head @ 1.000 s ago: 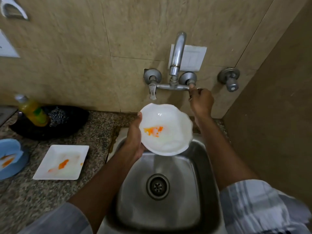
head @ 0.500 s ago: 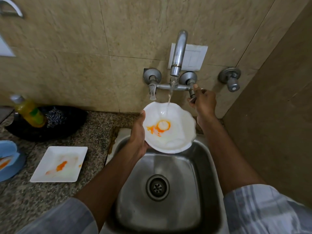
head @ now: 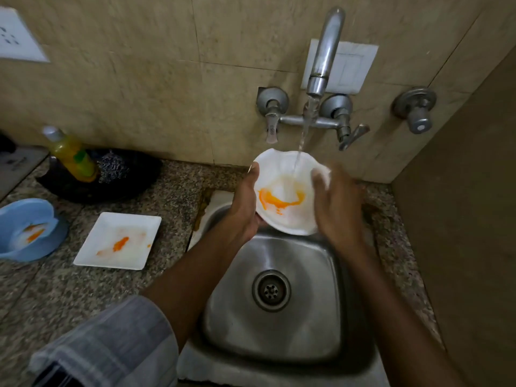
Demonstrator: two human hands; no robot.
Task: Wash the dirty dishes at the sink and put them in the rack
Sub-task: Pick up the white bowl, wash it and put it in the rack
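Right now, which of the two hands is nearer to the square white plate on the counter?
Left. The left hand holds the white bowl's left rim over the sink, on the side toward the square plate. The right hand is at the bowl's far side, farther away.

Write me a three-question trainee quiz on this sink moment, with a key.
1. True or false: water from the tap is falling into the white bowl.
2. Which hand grips the bowl's rim: A) left hand B) right hand, blurred?
3. Fill in: the square white plate on the counter is stained ____.

Key: 1 true. 2 A. 3 orange.
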